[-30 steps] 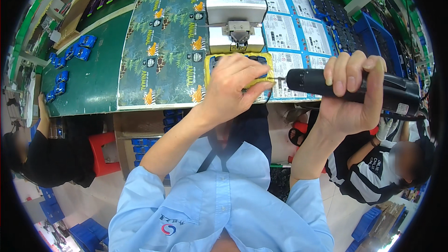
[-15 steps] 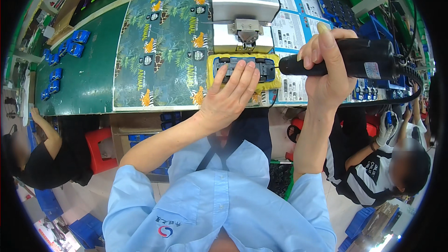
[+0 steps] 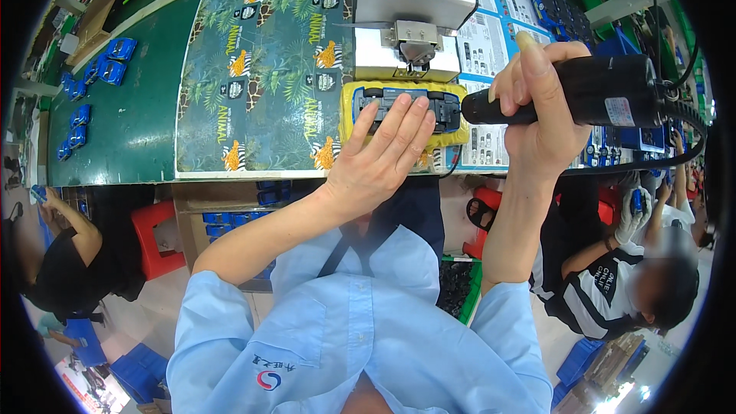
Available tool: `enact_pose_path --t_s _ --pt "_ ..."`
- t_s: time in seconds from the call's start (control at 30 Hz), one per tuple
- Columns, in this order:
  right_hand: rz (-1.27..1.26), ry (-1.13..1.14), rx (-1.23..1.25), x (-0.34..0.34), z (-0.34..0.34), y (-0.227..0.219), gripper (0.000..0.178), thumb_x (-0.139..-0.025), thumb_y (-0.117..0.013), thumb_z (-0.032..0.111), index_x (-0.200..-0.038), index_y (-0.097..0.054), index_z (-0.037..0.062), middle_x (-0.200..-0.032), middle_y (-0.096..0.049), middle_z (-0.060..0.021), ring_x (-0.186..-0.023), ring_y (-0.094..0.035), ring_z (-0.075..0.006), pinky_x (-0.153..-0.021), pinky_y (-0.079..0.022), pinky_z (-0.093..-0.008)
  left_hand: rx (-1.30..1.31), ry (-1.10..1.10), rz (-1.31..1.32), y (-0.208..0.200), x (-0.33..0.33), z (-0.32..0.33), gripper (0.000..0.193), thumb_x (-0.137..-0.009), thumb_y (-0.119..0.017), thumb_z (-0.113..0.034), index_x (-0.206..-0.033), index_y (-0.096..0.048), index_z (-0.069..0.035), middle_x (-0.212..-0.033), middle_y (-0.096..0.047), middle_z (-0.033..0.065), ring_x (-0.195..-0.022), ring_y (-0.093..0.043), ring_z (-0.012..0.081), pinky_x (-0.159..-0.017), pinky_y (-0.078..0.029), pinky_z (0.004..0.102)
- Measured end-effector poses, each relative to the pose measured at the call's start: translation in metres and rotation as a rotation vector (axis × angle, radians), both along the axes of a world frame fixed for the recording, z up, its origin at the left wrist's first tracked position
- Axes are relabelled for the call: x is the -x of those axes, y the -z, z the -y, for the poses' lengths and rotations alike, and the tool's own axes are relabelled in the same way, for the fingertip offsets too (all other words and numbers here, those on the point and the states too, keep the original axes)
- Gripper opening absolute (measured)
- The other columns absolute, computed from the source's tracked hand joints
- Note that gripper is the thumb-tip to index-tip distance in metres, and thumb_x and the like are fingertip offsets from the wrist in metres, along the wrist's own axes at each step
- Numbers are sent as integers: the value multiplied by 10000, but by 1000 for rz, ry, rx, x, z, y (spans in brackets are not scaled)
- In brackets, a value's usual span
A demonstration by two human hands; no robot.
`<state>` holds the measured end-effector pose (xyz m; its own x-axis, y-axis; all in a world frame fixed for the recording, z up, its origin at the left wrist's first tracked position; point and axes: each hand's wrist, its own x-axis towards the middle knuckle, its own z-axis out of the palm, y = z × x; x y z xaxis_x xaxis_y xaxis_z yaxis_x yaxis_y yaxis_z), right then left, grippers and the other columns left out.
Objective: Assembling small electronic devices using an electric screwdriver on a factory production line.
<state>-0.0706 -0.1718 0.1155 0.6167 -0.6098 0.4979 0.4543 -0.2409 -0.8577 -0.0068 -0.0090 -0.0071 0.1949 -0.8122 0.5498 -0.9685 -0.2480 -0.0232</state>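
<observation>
A toy car lies upside down, its black underside up, in a yellow padded holder at the table's front edge. My left hand rests on the car with fingers stretched out flat, covering its middle and left part. My right hand is wrapped round a black electric screwdriver, held almost level with its nose pointing left. That nose meets the car's right end in the picture; the bit is hardly visible, so I cannot tell whether it sits in a screw.
A metal machine stands just behind the holder. Printed sheets cover the green table. Blue toy cars stand at left, more at right. The screwdriver's cable loops at right. People sit on both sides.
The screwdriver's nose has come closer to the car's right end, and the bit that showed between them is now mostly out of sight. My left hand stays on the car.
</observation>
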Motion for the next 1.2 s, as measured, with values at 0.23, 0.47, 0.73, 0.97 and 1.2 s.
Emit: enact_pose_path --t_s 0.23,0.47,0.73,0.97,1.2 --pt "-30 -56 189 -4 -1 11 164 -894 -617 -9 -830 -468 22 -611 -471 -53 -457 -430 -105 -476 -416 -271 -4 -12 -50 -1 3 -2 481 -863 -552 -140 -1336 -548 -54 -1429 -529 97 -1360 -470 235 -1151 -273 468" --pt "78 -180 63 -3 10 13 153 -916 -603 21 -836 -473 35 -590 -429 -34 -460 -425 -120 -482 -400 -284 -9 -17 -47 2 2 1 470 -884 -530 -152 -1344 -538 -57 -1432 -525 96 -1366 -461 237 -1155 -264 470" --pt "158 -200 -101 -4 10 14 222 -836 -721 -17 -811 -502 16 -606 -527 -71 -441 -465 -103 -459 -422 -246 -32 -32 -41 0 7 0 517 -866 -543 -153 -1371 -509 -47 -1456 -494 115 -1389 -428 252 -1162 -249 482" --pt "112 -152 -137 -4 15 13 172 -835 -740 9 -871 -572 3 -638 -562 -50 -464 -496 -103 -490 -433 -249 -5 -4 -166 -11 -5 -25 813 -671 -781 -321 -1410 -503 -127 -1495 -437 132 -1407 -378 302 -1162 -206 517" --pt "249 -255 -102 1 9 -20 144 -867 -698 22 -934 -582 -29 -625 -556 -63 -500 -526 -125 -535 -464 -281 -59 -4 -176 -21 -1 -26 933 -551 -848 -343 -1391 -518 -108 -1498 -433 123 -1401 -384 296 -1148 -228 520"
